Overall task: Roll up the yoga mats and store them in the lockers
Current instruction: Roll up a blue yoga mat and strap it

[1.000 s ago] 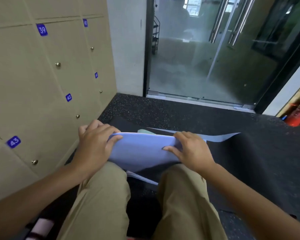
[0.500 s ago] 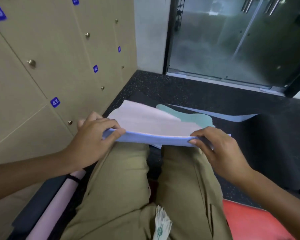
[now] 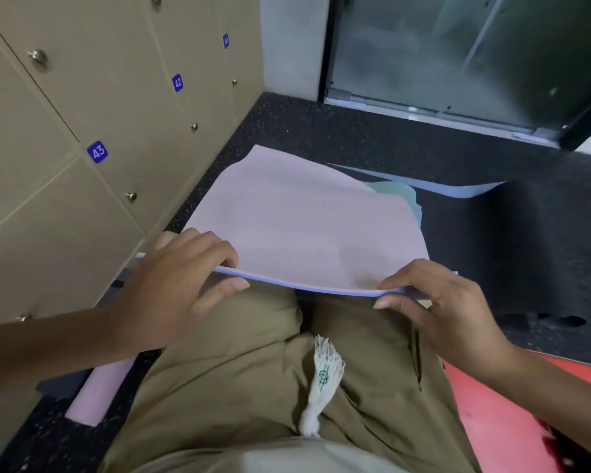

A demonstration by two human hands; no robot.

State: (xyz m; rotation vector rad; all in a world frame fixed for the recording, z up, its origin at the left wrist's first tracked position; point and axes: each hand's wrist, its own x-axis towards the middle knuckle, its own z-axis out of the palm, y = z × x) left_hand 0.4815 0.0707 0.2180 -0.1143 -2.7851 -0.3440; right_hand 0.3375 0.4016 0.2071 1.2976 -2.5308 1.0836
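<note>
Closer now, both hands pinch mat [image 3: 304, 227]; label "43" [image 3: 97, 152].

The lockers [image 3: 82, 138] stand along the left, their doors facing right over the floor [image 3: 321, 131]. A glass door [image 3: 458, 52] closes off the far side, to the right of a wall strip [image 3: 287, 42]. An unrolled mat [image 3: 304, 220] lies ahead of the person's legs [image 3: 253, 370], its near edge lifted above the knees. The left hand [image 3: 178, 285] holds that edge at its left end, the right hand [image 3: 437, 302] at its right end. More mats [image 3: 526, 233] lie under and beyond it. A rolled mat [image 3: 96, 394] lies on the floor between the legs and the lockers. Another mat [image 3: 498, 414] lies flat to the right of the legs.
</note>
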